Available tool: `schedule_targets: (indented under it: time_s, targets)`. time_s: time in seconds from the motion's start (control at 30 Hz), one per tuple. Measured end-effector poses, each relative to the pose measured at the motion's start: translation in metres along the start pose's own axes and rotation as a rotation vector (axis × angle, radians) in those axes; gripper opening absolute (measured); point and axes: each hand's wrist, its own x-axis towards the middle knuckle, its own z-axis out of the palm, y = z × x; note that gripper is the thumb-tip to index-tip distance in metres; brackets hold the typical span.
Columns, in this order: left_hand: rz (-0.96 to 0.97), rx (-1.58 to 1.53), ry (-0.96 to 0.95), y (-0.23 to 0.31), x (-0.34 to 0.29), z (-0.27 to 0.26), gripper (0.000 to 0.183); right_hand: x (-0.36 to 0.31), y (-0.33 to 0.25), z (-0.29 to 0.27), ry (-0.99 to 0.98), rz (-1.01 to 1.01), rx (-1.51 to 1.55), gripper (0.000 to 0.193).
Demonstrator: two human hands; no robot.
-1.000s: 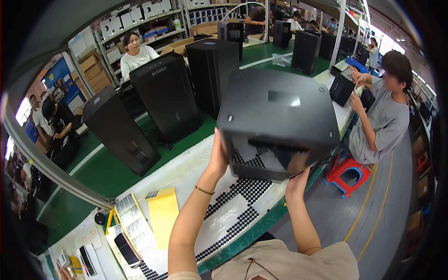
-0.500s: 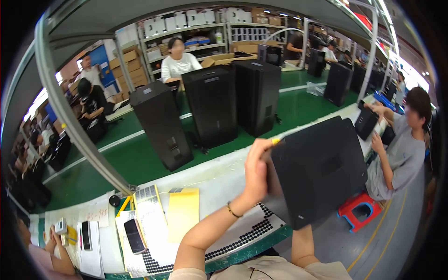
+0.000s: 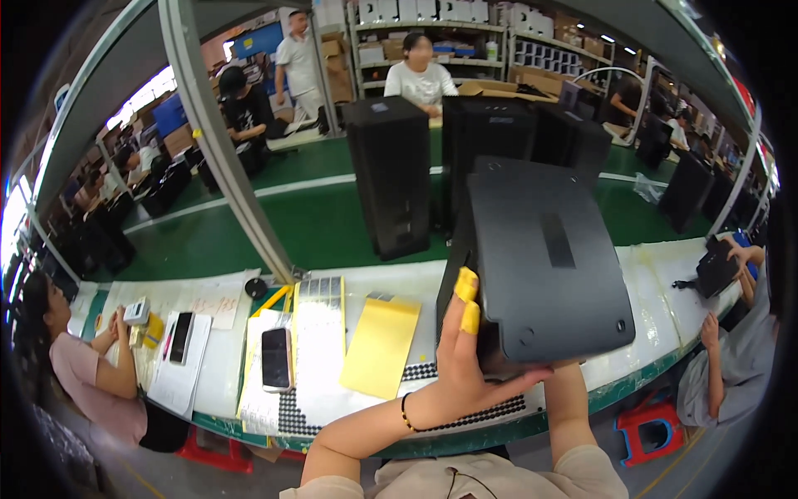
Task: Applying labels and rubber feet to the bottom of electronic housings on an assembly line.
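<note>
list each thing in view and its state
black case: held, tilted
left hand: holding the black case
right hand: hidden by the black case, grip unclear
yellow finger covers: worn on left hand
right phone: face up, screen dark
left phone: face up, screen dark
yellow sheet: lying flat
tall black cases: standing upright
clear bag: crumpled

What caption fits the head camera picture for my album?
A left hand with yellow-wrapped fingers holding a black, box-shaped case at a white-covered workbench.

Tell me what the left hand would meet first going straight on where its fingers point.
Probably the side of the black case, which the left hand seems already to touch; depth is unclear.
</note>
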Motion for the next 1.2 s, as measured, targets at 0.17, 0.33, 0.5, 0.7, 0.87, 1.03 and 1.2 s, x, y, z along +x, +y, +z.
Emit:
schedule_targets:
  time_s: [0.17, 0.33, 0.5, 0.7, 0.87, 1.03, 1.2]
  targets:
    - [-0.001, 0.021, 0.120, -0.026, 0.017, -0.010, 0.117, 0.051, 0.031, 0.033, -0.087, 0.101, -0.140, 0.045]
    - [0.135, -0.091, 0.122, -0.024, 0.026, -0.014, 0.092, 0.043, 0.036, -0.008, -0.196, 0.155, -0.264, 0.045]
    - [-0.186, -0.220, 0.068, -0.078, 0.010, -0.073, 0.037, 0.074, 0.034, -0.057, -0.239, 0.153, -0.401, 0.045]
    - [-0.915, 0.867, -0.272, -0.189, -0.029, -0.130, 0.040, 0.051, 0.007, -0.032, -0.361, -0.063, -1.040, 0.042]
    - [-1.037, 0.458, -0.273, -0.234, -0.058, -0.119, 0.037, 0.017, -0.023, 0.009, -0.004, 0.267, -0.781, 0.047]
    - [-0.754, 0.236, -0.054, -0.204, -0.055, -0.102, 0.026, -0.008, -0.083, 0.063, 0.240, 0.457, -0.566, 0.047]
    - [-0.328, 0.425, 0.089, -0.068, -0.042, -0.110, 0.023, -0.024, -0.098, 0.087, 0.440, -0.390, -0.819, 0.040]
